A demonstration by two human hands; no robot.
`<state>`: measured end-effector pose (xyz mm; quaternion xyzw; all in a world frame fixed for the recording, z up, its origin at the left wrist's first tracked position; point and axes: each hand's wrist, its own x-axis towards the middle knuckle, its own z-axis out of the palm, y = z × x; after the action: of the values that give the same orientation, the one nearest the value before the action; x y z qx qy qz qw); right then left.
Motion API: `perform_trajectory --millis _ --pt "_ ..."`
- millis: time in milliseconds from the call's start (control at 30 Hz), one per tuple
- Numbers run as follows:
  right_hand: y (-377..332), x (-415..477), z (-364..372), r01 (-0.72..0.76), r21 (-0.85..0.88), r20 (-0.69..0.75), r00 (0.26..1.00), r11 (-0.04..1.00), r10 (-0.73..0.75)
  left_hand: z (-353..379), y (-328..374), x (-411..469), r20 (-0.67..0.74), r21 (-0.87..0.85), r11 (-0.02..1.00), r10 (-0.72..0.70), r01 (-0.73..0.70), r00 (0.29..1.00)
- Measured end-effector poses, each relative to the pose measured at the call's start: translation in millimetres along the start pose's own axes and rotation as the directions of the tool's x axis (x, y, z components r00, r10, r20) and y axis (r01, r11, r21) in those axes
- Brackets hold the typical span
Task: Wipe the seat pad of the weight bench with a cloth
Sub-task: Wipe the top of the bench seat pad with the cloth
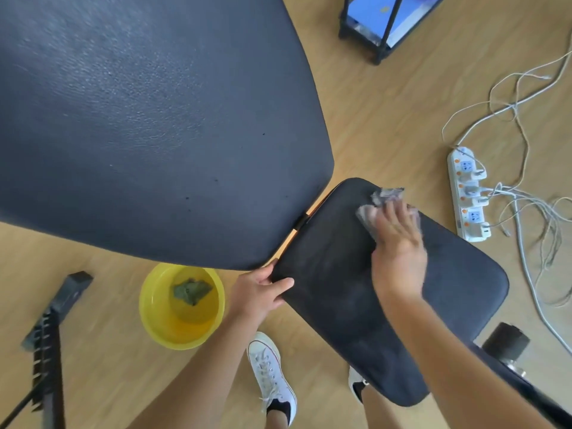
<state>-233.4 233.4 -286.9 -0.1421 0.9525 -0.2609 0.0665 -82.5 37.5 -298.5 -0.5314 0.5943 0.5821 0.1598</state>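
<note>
The black seat pad [334,292] of the weight bench lies at lower right, narrow end toward the large black back pad [148,119]. My right hand [397,243] presses a crumpled grey cloth [382,199] flat on the pad's far corner, fingers spread over it, blurred with motion. My left hand [260,289] grips the seat pad's near left corner, thumb on top and fingers curled under the edge.
A yellow basin [154,317] holding a green cloth [192,291] stands on the wooden floor to the left. A white power strip [467,196] with tangled cables lies right. My white shoes [272,373] are below. A black frame bar [52,335] is at lower left.
</note>
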Motion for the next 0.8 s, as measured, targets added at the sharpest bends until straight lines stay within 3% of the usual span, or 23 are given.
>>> perform_trajectory --millis 33,67,100,133,167,200,233,300,333,367,400,433,467,500,533,567,633,667,700,733,767,800 --pt "-29 -18 17 0.015 0.09 0.035 0.999 0.996 -0.018 -1 0 2 0.016 -0.001 1.0 -0.003 0.003 1.0" --pt "-47 -44 27 0.169 0.115 0.089 0.98 0.979 -0.179 -2 0 4 0.037 -0.001 1.0 -0.003 0.003 0.999" --pt "-54 -69 27 0.409 0.065 0.174 0.893 0.91 -0.414 -3 1 7 0.056 0.003 1.0 -0.003 0.003 0.998" --pt "-40 -85 20 0.622 -0.002 0.296 0.749 0.783 -0.593 -5 3 7 0.075 0.004 1.0 -0.011 0.011 0.997" --pt "-17 -89 8 0.747 -0.01 0.379 0.618 0.664 -0.689 -6 7 5 0.092 -0.002 1.0 -0.025 0.026 0.995" --pt "10 -88 -9 0.792 -0.015 0.423 0.558 0.61 -0.714 -7 9 5 0.104 -0.006 0.999 -0.037 0.038 0.994" --pt "32 -82 -25 0.732 -0.026 0.438 0.621 0.681 -0.65 -8 9 5 0.112 0.002 0.999 -0.039 0.039 0.993" --pt "52 -58 -39 0.351 -0.017 0.296 0.896 0.936 -0.33 -8 9 6 0.111 0.013 1.0 -0.022 0.021 0.994" --pt "47 -41 -31 0.144 -0.019 0.15 0.979 0.989 -0.14 -7 9 7 0.103 -0.005 1.0 -0.011 0.011 0.995" --pt "26 -21 -14 -0.028 -0.036 0.031 0.999 0.999 0.029 -5 7 7 0.093 -0.023 1.0 -0.004 0.006 0.996" --pt "-3 -8 4 -0.109 -0.042 -0.026 0.994 0.993 0.108 -3 5 7 0.088 -0.034 0.999 -0.002 0.005 0.996" --pt "-36 -4 19 -0.132 -0.029 -0.045 0.99 0.991 0.131 -3 4 7 0.093 -0.047 0.999 -0.008 0.012 0.996" --pt "-58 -12 33 -0.033 -0.004 -0.024 0.999 0.999 0.032 -3 4 6 0.108 -0.073 0.997 -0.022 0.03 0.994" --pt "-70 -30 42 0.162 -0.009 0.027 0.986 0.987 -0.162 -5 4 8 0.134 -0.102 0.993 -0.037 0.051 0.99" --pt "-66 -57 44 0.393 -0.034 0.132 0.913 0.919 -0.386 -7 4 10 0.161 -0.13 0.989 -0.047 0.069 0.986" --pt "-52 -85 34 0.59 -0.03 0.284 0.779 0.807 -0.559 -10 5 10 0.182 -0.153 0.985 -0.052 0.08 0.982" --pt "5 -105 -14 0.762 0.038 0.507 0.543 0.647 -0.669 -11 7 10 0.171 -0.161 0.983 -0.056 0.083 0.984" --pt "39 -102 -36 0.776 0.035 0.518 0.524 0.629 -0.676 -10 7 11 0.147 -0.144 0.987 -0.052 0.074 0.988" --pt "68 -90 -58 0.706 0.02 0.492 0.61 0.708 -0.622 -9 7 10 0.128 -0.123 0.99 -0.048 0.064 0.991" --pt "89 -71 -74 0.548 -0.016 0.417 0.764 0.836 -0.493 -8 6 10 0.111 -0.113 0.992 -0.043 0.055 0.993" --pt "100 -48 -83 0.286 -0.036 0.293 0.919 0.957 -0.264 -7 5 11 0.096 -0.121 0.991 -0.041 0.052 0.995" --pt "100 -31 -76 0.017 -0.052 0.13 0.991 0.998 -0.01 -7 4 11 0.083 -0.147 0.987 -0.054 0.066 0.995"
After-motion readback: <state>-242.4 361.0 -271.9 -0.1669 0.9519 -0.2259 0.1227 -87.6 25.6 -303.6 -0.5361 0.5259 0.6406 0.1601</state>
